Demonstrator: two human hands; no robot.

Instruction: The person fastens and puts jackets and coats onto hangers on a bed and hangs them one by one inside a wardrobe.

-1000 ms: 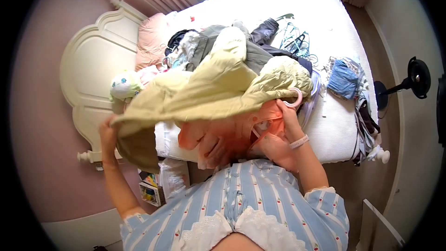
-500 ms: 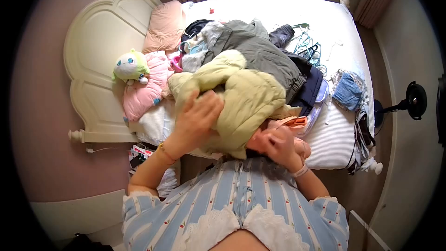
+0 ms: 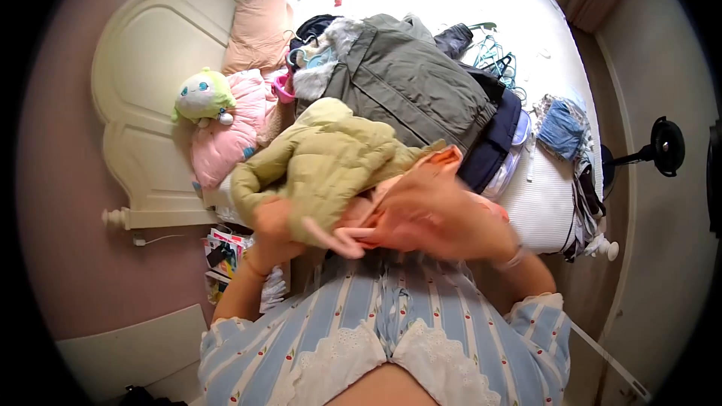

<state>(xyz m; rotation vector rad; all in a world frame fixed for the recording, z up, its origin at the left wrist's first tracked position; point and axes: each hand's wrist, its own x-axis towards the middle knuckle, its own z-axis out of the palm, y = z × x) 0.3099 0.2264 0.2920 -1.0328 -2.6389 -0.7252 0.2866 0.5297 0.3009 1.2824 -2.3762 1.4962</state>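
Observation:
A puffy yellow-green jacket (image 3: 338,154) lies bunched at the near edge of the bed, its hood toward the pile. My left hand (image 3: 277,229) is closed at the jacket's lower left, beside a pink hanger (image 3: 335,239) that seems to be in its grip. Over an orange garment (image 3: 398,214), right of the jacket, my right hand (image 3: 470,218) is smeared by motion, so its fingers cannot be made out. A grey-green coat (image 3: 421,83) with fur trim spreads out behind the jacket.
Teal hangers (image 3: 492,60) lie at the back right of the bed (image 3: 530,214), near folded denim (image 3: 560,129). A plush toy (image 3: 203,96) and pink pillows (image 3: 259,30) sit by the headboard (image 3: 143,105). A black fan (image 3: 666,146) stands at the right.
The yellow-green jacket went from spread wide to bunched near my body. My left hand moved inward, then down beside the pink hanger. My right hand moved over the orange garment.

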